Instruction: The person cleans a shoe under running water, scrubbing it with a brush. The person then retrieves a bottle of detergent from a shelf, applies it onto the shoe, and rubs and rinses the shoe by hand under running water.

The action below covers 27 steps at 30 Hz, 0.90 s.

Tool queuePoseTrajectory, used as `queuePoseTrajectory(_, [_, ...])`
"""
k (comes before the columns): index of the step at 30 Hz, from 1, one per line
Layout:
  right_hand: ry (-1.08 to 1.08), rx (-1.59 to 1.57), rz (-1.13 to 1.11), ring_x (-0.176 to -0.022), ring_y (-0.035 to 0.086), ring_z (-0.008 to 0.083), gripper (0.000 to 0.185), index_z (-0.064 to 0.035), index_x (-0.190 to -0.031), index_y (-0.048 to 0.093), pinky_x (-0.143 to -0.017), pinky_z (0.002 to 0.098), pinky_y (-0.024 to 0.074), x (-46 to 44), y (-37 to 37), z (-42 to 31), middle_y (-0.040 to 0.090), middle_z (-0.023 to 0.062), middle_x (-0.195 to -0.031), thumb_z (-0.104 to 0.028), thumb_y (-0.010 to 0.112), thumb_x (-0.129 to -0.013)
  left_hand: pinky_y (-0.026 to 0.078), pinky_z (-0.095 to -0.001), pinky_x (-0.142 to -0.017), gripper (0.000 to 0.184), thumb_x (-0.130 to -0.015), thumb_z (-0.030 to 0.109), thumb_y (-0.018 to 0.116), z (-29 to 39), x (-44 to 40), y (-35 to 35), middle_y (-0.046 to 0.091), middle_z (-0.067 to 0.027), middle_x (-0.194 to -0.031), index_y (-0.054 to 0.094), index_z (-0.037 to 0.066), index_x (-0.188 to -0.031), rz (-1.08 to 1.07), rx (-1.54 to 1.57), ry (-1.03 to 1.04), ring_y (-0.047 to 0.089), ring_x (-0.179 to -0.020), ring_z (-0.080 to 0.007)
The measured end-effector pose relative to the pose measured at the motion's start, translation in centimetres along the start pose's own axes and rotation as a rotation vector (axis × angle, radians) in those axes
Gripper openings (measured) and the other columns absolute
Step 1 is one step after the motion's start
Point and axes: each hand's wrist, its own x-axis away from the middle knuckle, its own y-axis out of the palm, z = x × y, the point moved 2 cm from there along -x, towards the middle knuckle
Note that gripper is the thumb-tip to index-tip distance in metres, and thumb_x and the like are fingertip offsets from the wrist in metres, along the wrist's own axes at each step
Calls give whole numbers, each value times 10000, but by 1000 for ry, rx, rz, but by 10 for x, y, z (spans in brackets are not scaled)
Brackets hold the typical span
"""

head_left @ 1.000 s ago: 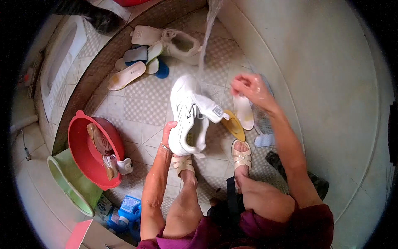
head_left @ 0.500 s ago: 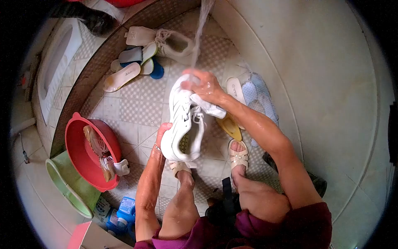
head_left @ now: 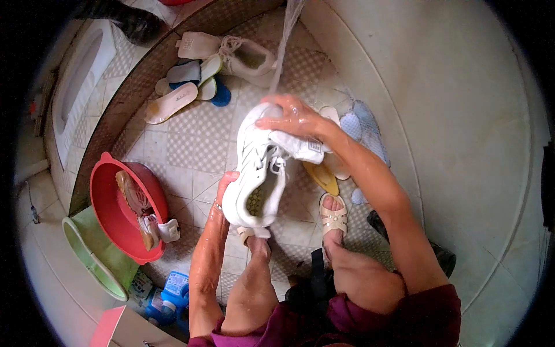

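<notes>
A wet white sneaker [head_left: 245, 173] is held up over the tiled floor, its toe pointing away from me and its opening facing up. My left hand [head_left: 227, 184] grips its side near the heel, the thumb showing and the other fingers hidden beneath. At the toe, my right hand [head_left: 296, 120] is closed over the front of the sneaker, wet and partly blurred. Water [head_left: 282, 52] pours down from above onto that hand and the toe. The sneaker's tongue [head_left: 309, 148] is folded outward to the right, below my right wrist.
Ahead lie another pale sneaker [head_left: 254, 62] and several insoles [head_left: 171, 104]. A red basin [head_left: 107, 217] with shoes stands at left, beside a green basin [head_left: 92, 260] and blue bottles [head_left: 173, 292]. Blue-white insoles [head_left: 370, 130] and a yellow insole [head_left: 321, 176] lie at right.
My right hand has shifted slightly to the right along the toe. The tongue now sticks out farther to the right. My left hand keeps its hold near the heel.
</notes>
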Motion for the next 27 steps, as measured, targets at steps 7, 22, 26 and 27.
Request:
queuePoseTrajectory(7, [80,-376,160,-834,584,192,395,-14,-1118,538,-708,263,481,-8,-15,51,612,113,-928,-291,562,-837,511,-343,-774,555,-684,219,556,4,1,-1,611,-190,-986,470,-65,-1153,-24,-8,-7,632,-803,-267])
queuePoseTrajectory(22, [-344,-266,230,-693,561,162,287,-11,-1013,603,-649,244,458,-2,5,28,582,64,-861,-182,623,-784,473,-338,-863,752,-658,241,605,7,15,17,532,-209,-1123,311,-84,-1269,-55,-335,31,592,-940,-276])
queuePoseTrajectory(26, [-193,-205,191,-791,543,167,380,-11,-1035,599,-689,274,453,11,11,2,542,72,-895,-240,672,-740,476,-321,-836,719,-630,253,652,6,13,9,558,-184,-1079,391,-89,-1206,1,-447,43,597,-911,-242])
queuePoseTrajectory(27, [-258,62,259,-825,534,169,413,-11,-1041,599,-709,281,449,12,15,-4,527,76,-909,-258,689,-721,476,-316,-829,707,-624,256,664,5,13,9,565,-175,-1065,412,-90,-1187,18,-470,50,597,-903,-233])
